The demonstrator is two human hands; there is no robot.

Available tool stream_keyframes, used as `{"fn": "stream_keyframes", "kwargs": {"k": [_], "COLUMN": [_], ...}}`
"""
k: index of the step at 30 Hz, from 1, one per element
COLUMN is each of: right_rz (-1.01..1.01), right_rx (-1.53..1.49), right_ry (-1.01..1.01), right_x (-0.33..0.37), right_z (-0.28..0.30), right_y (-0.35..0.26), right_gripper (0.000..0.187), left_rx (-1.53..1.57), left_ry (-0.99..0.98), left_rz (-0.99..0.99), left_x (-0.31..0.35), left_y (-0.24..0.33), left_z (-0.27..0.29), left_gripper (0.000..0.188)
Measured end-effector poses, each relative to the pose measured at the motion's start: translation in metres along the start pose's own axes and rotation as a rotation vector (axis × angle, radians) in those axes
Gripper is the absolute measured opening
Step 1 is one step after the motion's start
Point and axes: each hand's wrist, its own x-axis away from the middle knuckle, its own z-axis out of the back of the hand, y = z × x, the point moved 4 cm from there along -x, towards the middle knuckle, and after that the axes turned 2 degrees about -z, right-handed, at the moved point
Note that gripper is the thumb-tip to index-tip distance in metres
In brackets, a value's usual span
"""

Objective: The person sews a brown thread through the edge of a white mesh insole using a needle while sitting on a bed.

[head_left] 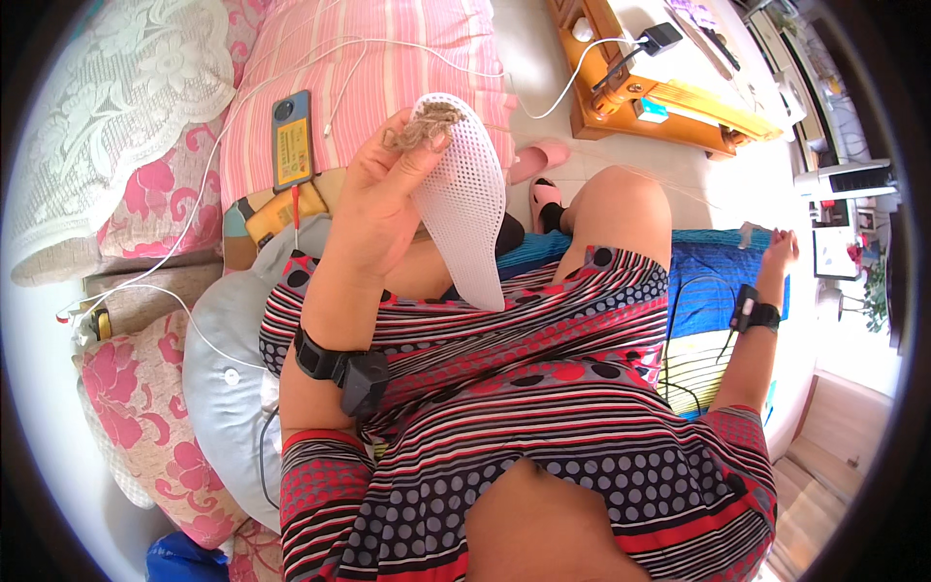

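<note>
My left hand [373, 189] is raised over my lap, its thumb and fingers pinching the upper, wide end of a white plastic mesh insole [461, 189]. Brown yarn [434, 120] is bunched and stitched through the mesh there, close to my thumb tip. The insole hangs down at a slant, its narrow end near the striped dress [456, 359]. Far out to the right is my right hand [779, 252], arm stretched and fingers drawn together. Whatever it holds is too small to make out. A thin strand seems to run from the insole toward the right.
A phone [291, 141] lies on the pink striped cloth [388, 68] at upper left, near a red-tipped tool [296, 206]. White cables [339, 41] cross the cloth. A wooden table [640, 97] stands ahead. Pink slippers [539, 161] are on the floor. Flowered cushions [136, 388] sit at left.
</note>
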Motion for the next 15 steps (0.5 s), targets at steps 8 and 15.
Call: {"fn": "stream_keyframes", "kwargs": {"k": [8,15], "right_rz": [-0.048,0.429], "right_rx": [0.212,-0.013], "right_ry": [-1.300,-1.722], "right_x": [0.370,0.508], "right_z": [-0.268,-0.349], "right_y": [-0.100,-0.138], "right_gripper": [0.024,0.016], "left_rx": [-0.105,-0.057], "left_ry": [0.025,0.025], "left_rz": [0.040,0.008], "left_x": [-0.002,0.000], "left_y": [-0.008,-0.003], "left_z": [-0.002,0.000], "left_gripper": [0.019,0.019]}}
